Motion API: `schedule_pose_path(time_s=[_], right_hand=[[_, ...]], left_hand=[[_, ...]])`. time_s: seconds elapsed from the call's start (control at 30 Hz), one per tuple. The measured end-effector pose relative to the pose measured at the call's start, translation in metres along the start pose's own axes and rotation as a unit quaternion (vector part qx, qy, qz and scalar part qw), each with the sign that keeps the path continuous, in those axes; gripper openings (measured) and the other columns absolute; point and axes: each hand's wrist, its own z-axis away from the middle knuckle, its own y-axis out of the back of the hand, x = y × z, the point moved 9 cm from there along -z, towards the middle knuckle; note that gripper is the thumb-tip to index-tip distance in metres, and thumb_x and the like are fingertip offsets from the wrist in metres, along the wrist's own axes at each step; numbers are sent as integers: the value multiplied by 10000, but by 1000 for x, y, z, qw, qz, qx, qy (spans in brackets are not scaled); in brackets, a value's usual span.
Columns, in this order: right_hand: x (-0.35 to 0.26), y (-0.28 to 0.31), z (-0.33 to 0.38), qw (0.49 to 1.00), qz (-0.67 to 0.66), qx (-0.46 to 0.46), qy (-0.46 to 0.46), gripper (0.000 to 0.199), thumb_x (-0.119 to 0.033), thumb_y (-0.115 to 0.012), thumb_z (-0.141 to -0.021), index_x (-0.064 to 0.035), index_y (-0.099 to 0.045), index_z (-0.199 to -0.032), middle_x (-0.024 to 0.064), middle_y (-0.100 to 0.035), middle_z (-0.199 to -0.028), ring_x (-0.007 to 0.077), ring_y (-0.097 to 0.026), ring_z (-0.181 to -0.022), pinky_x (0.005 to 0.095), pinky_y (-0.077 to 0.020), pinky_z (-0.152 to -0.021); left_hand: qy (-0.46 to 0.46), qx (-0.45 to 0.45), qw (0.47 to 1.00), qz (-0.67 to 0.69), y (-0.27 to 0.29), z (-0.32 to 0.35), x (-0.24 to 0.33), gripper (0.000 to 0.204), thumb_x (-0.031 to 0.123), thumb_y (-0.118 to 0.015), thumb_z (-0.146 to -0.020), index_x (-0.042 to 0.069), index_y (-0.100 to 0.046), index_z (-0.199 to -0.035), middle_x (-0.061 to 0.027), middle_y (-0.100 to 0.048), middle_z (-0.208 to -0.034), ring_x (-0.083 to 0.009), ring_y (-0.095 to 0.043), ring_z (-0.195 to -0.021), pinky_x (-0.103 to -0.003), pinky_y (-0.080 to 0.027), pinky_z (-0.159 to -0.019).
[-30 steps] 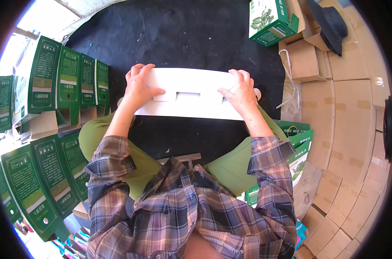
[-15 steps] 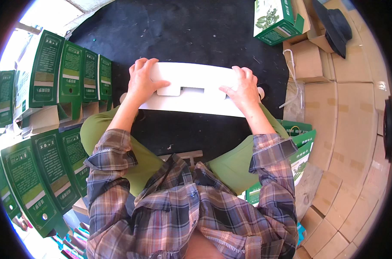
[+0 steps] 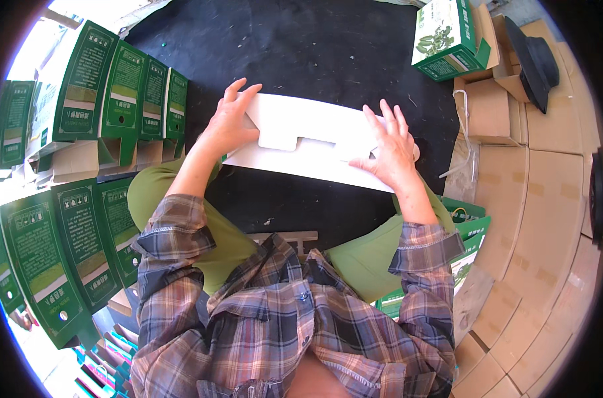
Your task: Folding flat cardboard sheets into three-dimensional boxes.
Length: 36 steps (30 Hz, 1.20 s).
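A white carton (image 3: 308, 119) with its plain white side up is in front of me, between my knees. Flaps with a stepped cut-out meet along its middle, and its lower part is hidden. My left hand (image 3: 229, 126) grips the left end, thumb on the flap and fingers at the far edge. At the right end, my right hand (image 3: 395, 151) holds the carton with its thumb on the near flap and its fingers stretched over the far side. Small gaps show beside both hands where the flaps are slightly raised.
Green printed cartons (image 3: 82, 86) stand in rows on the left. A green and white carton (image 3: 447, 40) sits at the far right beside a dark hat (image 3: 532, 63). Brown boxes (image 3: 547, 219) are stacked along the right. Black sheeting (image 3: 301, 46) covers the floor.
The white carton has shifted slightly right in view and tilted, its right end now nearer me. The fingers of both hands have lifted and spread somewhat. The surroundings have shifted with the view.
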Motion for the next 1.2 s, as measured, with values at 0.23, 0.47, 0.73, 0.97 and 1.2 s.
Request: schedule_pose_path(time_s=[0.23, 0.47, 0.73, 0.97, 1.2], right_hand=[[-8, -1, 0, 998, 35, -19, 53, 968, -475, -835, -589, -245, -409, -1427, 111, -345, -1490, 330, -252, -1402, 577, -276, -1080], [13, 18, -17, 971, -231, -35, 53, 829, -540, -749, -687, -108, -517, -1355, 173, -487, -1386, 340, -364, -1349, 449, -294, -1110], [17, 10, -21, 984, -169, -11, 63, 746, -573, -709, -726, -105, -579, -1293, 171, -482, -1394, 343, -361, -1351, 448, -299, -1105], [5, -3, -16, 999, 24, 17, 28, 831, -369, -820, -670, -229, -447, -1399, 135, -410, -1448, 313, -348, -1350, 496, -373, -1011], [8, -12, -12, 997, 74, 30, 0, 898, -343, -811, -677, -241, -363, -1449, 112, -399, -1443, 309, -338, -1341, 487, -372, -993]], left_hand=[[26, 9, 998, -60, -2, 2, 8, 839, 24, -689, -623, 184, -423, -1402, -150, -282, -1489, -411, -422, -1263, -468, -415, -1035], [23, 39, 998, -45, 4, 4, 1, 999, 17, -754, -649, 198, -245, -1489, -161, -241, -1505, -383, -405, -1301, -440, -423, -1037], [34, 134, 990, -12, 7, -1, -6, 1103, 20, -794, -607, 179, -174, -1505, -170, -253, -1495, -362, -385, -1324, -413, -403, -1064], [60, 86, 994, -27, -2, 0, -11, 964, -5, -782, -606, 198, -349, -1444, -161, -299, -1456, -360, -401, -1309, -400, -411, -1056], [-4, 79, 997, 13, -1, -2, -12, 890, 47, -811, -603, 217, -439, -1393, -156, -284, -1450, -383, -406, -1285, -427, -442, -1013]])
